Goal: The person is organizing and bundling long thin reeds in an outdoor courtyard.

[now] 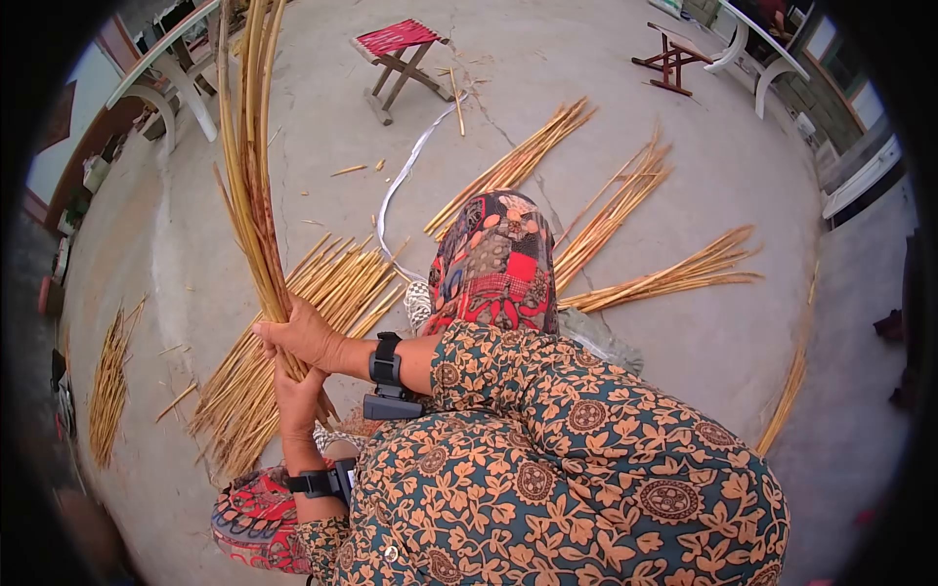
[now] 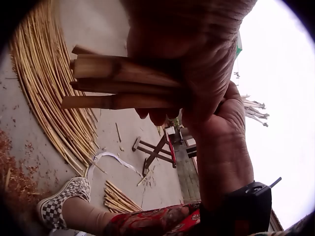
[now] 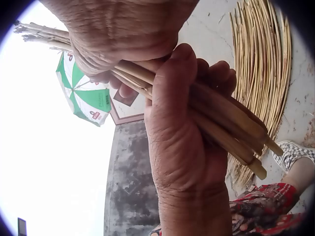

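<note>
Reed bundle [image 1: 256, 186]: we lose its tops past the head view's upper edge | cut ends covered by left hand [image 1: 296, 400] and right hand [image 1: 305, 334] | folding stool [image 2: 156, 150]: partly behind the hand in the left wrist view | umbrella [image 3: 83, 96]: logo print too small to read.

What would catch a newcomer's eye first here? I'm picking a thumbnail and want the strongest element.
The upright bundle of reeds, left of centre in the head view, gripped near its base by the right hand above the left hand. Next, more reed piles fan out flat on the concrete floor around the person's patterned knee. A red folding stool stands beyond.
</note>
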